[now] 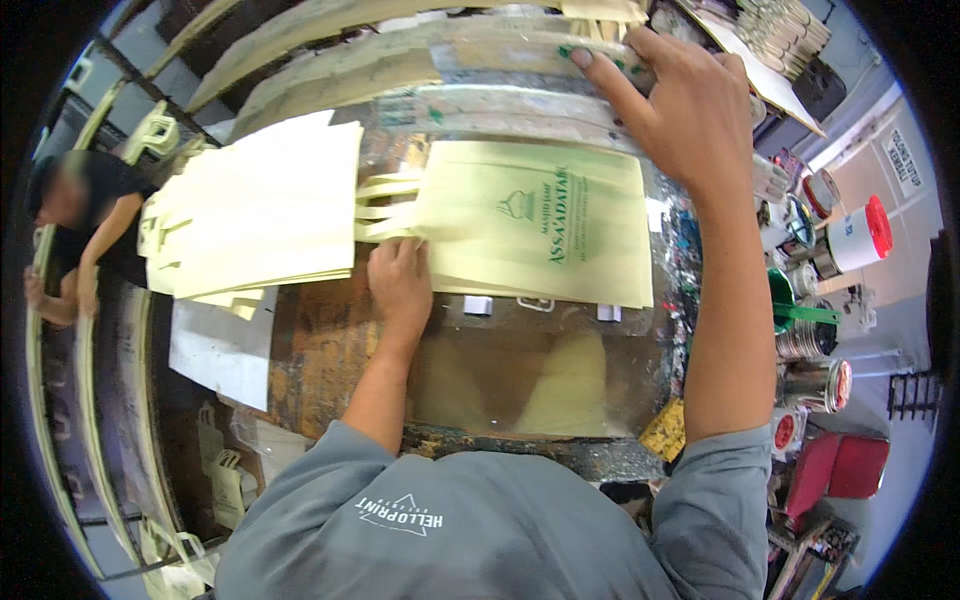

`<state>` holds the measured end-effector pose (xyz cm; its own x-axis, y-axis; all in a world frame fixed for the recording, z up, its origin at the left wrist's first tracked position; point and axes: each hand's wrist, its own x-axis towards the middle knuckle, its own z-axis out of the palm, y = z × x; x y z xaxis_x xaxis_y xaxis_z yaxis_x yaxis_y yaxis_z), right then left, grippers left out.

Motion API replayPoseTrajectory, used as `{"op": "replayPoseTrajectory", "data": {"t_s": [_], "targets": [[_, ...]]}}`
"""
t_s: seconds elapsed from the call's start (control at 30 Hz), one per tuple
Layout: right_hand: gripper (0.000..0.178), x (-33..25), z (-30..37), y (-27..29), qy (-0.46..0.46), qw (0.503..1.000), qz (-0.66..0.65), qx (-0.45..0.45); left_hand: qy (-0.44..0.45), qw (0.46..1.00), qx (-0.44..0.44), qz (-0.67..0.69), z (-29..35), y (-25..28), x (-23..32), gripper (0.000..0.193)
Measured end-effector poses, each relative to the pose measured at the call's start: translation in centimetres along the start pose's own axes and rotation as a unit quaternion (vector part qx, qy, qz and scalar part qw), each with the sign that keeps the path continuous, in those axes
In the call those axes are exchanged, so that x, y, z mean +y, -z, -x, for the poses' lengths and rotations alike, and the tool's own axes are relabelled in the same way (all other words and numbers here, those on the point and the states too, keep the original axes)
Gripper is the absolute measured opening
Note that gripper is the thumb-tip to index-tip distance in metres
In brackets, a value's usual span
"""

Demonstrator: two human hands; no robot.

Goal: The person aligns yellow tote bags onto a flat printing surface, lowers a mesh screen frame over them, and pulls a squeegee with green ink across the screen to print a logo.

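Note:
A pale yellow cloth tote bag (470,220) with a green print lies flat on the work table, its handles pointing left. At its lower left corner, by the handles, my left hand (400,280) has its fingers closed on the bag's edge. My right hand (695,105) reaches far forward and grips the end of a raised screen-printing frame (500,57), with the thumb along its green-stained edge. The frame stands tilted up beyond the bag. To the left is a stack of plain pale yellow bags (265,210), handles also to the left.
Paint cans and tubs (850,240) crowd the right side, beside a green container (785,300). A yellow sponge-like block (663,430) sits at the table's near right corner. Racks of bags (135,400) stand at left, where another person (95,215) is working. A red chair (845,465) is at lower right.

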<state>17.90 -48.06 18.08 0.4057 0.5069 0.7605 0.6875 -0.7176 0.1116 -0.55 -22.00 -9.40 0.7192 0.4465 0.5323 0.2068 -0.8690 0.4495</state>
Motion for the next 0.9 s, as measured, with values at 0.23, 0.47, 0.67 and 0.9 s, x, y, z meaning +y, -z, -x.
{"op": "replayPoseTrajectory", "data": {"t_s": [0.23, 0.47, 0.67, 0.9], "targets": [[0.061, 0.8, -1.2, -0.5, -0.003, 1.000, 0.012, -0.015, 0.040, 0.986, -0.047, 0.154, -16.7, 7.1, 2.2, 0.030], [0.062, -0.4, 0.0, -0.6, -0.011, 1.000, -0.009, -0.001, 0.153, 0.980, 0.017, 0.123, -18.0, 28.1, -21.9, 0.031], [0.072, -0.9, -3.6, 2.0, -0.067, 0.980, -0.010, -0.186, -0.002, 0.961, 0.155, -0.228, -11.9, 20.3, -18.5, 0.083], [0.076, 0.5, -3.8, 0.7, -0.063, 0.984, -0.021, -0.166, -0.286, 0.890, -0.349, 0.063, 3.4, -1.5, 14.0, 0.115]]}}
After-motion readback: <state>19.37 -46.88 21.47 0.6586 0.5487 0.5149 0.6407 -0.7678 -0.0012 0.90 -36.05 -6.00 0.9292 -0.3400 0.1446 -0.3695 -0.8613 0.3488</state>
